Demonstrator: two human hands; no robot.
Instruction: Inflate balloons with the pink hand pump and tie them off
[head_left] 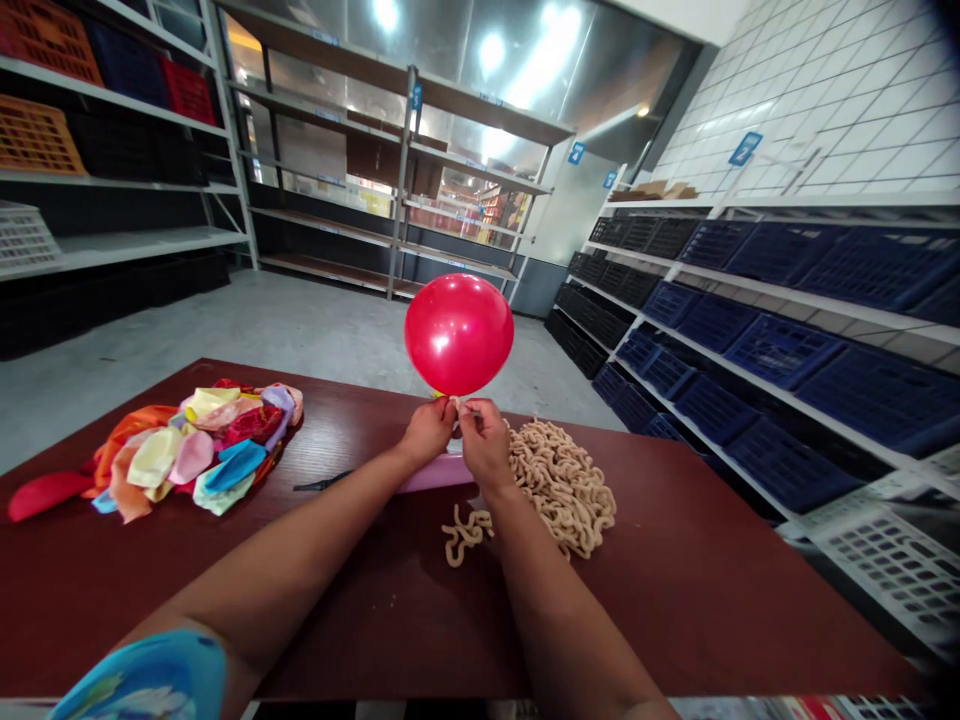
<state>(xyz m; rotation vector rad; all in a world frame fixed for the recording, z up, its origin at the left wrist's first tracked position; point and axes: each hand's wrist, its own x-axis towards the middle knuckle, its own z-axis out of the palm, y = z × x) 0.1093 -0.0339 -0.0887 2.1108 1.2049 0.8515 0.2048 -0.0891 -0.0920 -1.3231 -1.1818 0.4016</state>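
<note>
An inflated red balloon (459,335) stands upright above my hands, its neck pointing down. My left hand (429,430) pinches at the neck from the left. From the other side my right hand (485,440) is closed with its fingertips at the same spot. A bit of pale cord seems to show between the fingers, but it is too small to be sure. Just right of my right hand lies a heap of beige cord (566,490), with a few loose pieces (466,533) in front. Partly hidden behind my hands is a long pink-purple object (439,474) on the table.
A pile of limp coloured balloons (217,440) lies on the left of the dark red table (360,610). Beside my left forearm is a black pointed item (324,483). Shelves with blue crates (784,350) line the right; more racks (397,200) stand behind the table.
</note>
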